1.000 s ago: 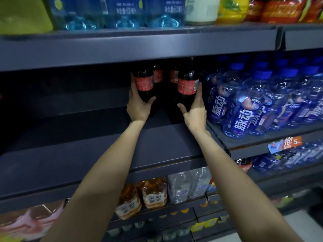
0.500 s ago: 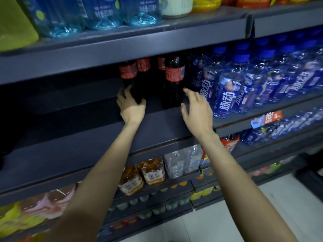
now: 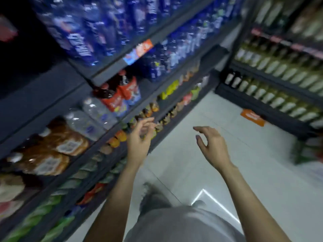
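Small bottles [image 3: 147, 111], orange and dark and too blurred to read, stand in a tight row on a low tier of the dark shelving [image 3: 52, 95], right at its front edge. The left hand [image 3: 139, 142] hangs just in front of that edge, near the row but touching nothing, its fingers loosely curled and empty. The right hand [image 3: 212, 145] is well out from the shelving, over the pale floor [image 3: 253, 172], fingers relaxed and half bent. Neither hand grasps anything.

I read this as a reach being set up, with that row the likeliest goal. Steady the view first, since everything on the shelving is smeared. Pick one bottle at the edge, spread the left fingers wider before closing in, and take it round the body rather than the cap. Come in square to the shelving: the neighbours seem to stand close together, and a sideways brush could tip them off the edge. Bring the right hand in toward the shelving to guard the row
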### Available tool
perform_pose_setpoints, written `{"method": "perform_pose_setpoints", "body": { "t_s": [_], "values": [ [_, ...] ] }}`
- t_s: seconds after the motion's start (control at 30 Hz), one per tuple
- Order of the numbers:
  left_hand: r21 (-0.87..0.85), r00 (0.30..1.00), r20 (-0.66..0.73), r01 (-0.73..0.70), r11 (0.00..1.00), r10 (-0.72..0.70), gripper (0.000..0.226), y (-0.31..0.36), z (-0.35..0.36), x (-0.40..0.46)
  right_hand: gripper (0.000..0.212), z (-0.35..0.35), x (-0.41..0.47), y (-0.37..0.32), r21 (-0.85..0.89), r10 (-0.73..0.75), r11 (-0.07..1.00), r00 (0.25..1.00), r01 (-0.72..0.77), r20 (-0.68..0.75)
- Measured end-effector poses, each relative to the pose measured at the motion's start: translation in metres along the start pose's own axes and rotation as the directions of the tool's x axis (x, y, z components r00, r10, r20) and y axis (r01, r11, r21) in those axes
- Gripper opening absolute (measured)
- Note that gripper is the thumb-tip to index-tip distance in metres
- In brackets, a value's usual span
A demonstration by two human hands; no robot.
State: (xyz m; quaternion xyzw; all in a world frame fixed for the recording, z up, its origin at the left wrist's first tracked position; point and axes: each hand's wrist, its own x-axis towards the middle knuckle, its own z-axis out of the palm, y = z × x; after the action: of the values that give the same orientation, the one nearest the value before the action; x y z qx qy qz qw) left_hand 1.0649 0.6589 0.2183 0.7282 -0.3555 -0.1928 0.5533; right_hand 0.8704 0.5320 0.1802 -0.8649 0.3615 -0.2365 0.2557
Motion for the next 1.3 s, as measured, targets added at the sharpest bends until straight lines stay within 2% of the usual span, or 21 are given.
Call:
{"method": "perform_pose_setpoints", "body": {
  "t_s": [0.07,0.13,0.2,0.27,0.37,0.47,0.63,0.7,0.77,0.83,1.0,1.1,1.23,1.3],
  "values": [
    [0.041,0.982,0.075,0.173,0.984,-0.176,0.017,-0.019,0.063,-0.017,0.030,-0.027,-0.049,0.056,-0.057,0.211,0.977,0.974,-0.207,0.077],
    [0.147,0.933,0.174,0.290,0.946,-0.314,0.015,-0.037,0.124,-0.030,0.033,-0.055,-0.091,0.104,-0.080,0.410,0.912,0.905,-0.403,0.113],
    [0.279,0.875,0.297,0.305,0.911,-0.384,0.013,-0.048,0.181,-0.040,0.037,-0.081,-0.129,0.147,-0.101,0.585,0.811,0.801,-0.577,0.128],
    [0.409,0.784,0.420,0.286,0.867,-0.457,0.014,-0.054,0.234,-0.048,0.041,-0.104,-0.161,0.186,-0.118,0.715,0.699,0.686,-0.705,0.136],
    [0.553,0.623,0.538,0.248,0.795,-0.568,0.018,-0.071,0.306,-0.051,0.045,-0.139,-0.202,0.242,-0.168,0.823,0.567,0.553,-0.806,0.127],
    [0.658,0.506,0.592,0.147,0.739,-0.627,0.026,-0.078,0.385,-0.044,0.045,-0.173,-0.231,0.302,-0.141,0.895,0.447,0.440,-0.884,0.076],
    [0.652,0.481,0.649,0.049,0.757,-0.590,0.030,-0.044,0.543,-0.031,0.039,-0.248,-0.253,0.405,0.003,0.967,0.253,0.253,-0.967,-0.017],
    [0.649,0.432,0.683,0.011,0.761,-0.589,0.030,-0.023,0.611,-0.027,0.038,-0.286,-0.255,0.446,0.016,0.981,0.196,0.196,-0.980,-0.001],
    [0.636,0.400,0.716,-0.037,0.771,-0.572,0.028,0.007,0.672,-0.024,0.036,-0.328,-0.254,0.488,0.003,0.984,0.174,0.174,-0.985,0.027],
    [0.606,0.402,0.747,-0.083,0.791,-0.530,0.024,0.035,0.731,-0.021,0.035,-0.369,-0.249,0.533,0.019,0.985,0.173,0.174,-0.985,0.014],
    [0.562,0.443,0.789,-0.240,0.792,-0.425,0.024,0.091,0.858,-0.027,0.032,-0.454,-0.219,0.646,0.080,0.972,0.234,0.232,-0.969,-0.034],
    [0.536,0.488,0.802,-0.335,0.775,-0.345,0.027,0.114,0.926,-0.036,0.033,-0.483,-0.198,0.716,0.154,0.952,0.307,0.299,-0.939,-0.070],
    [0.556,0.599,0.737,-0.274,0.784,-0.313,0.031,0.127,1.005,-0.044,0.035,-0.508,-0.166,0.795,0.091,0.929,0.370,0.369,-0.924,-0.029],
    [0.583,0.637,0.690,-0.207,0.786,-0.344,0.032,0.129,1.036,-0.051,0.042,-0.509,-0.152,0.837,0.124,0.910,0.412,0.413,-0.903,-0.014]
  ]
}}
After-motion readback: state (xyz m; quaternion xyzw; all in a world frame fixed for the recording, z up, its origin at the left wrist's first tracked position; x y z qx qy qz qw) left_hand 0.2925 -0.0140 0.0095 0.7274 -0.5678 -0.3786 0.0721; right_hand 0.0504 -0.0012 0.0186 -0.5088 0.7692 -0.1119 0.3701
